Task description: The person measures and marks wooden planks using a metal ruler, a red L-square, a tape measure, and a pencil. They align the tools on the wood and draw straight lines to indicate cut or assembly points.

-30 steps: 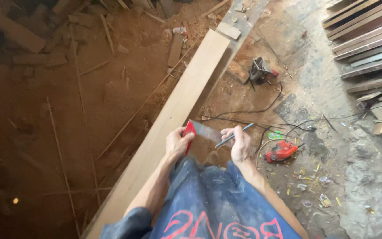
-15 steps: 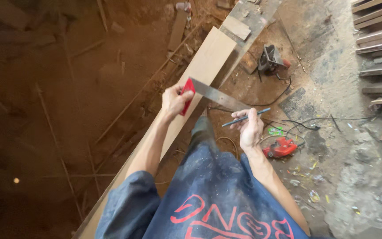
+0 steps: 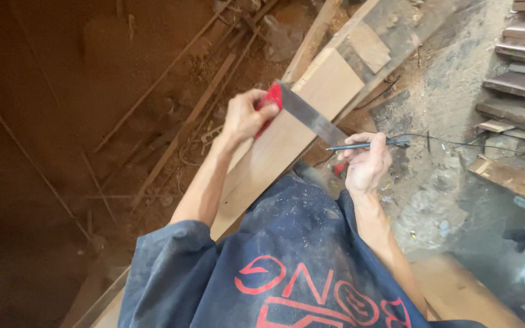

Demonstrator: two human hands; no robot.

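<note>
The left hand clenches the square's red handle, its stiff, light blade flat across the plank, while the right hand just beside pinches a thin pencil.

You get uneven light here: the right side sits in soft daylight, while the left falls into deep reddish-brown gloom with little detail. The pale plank is the brightest thing and stays sharp. No harsh glare shows. Your dark shirt looms wide at the bottom edge, stretched by the lens.
</note>
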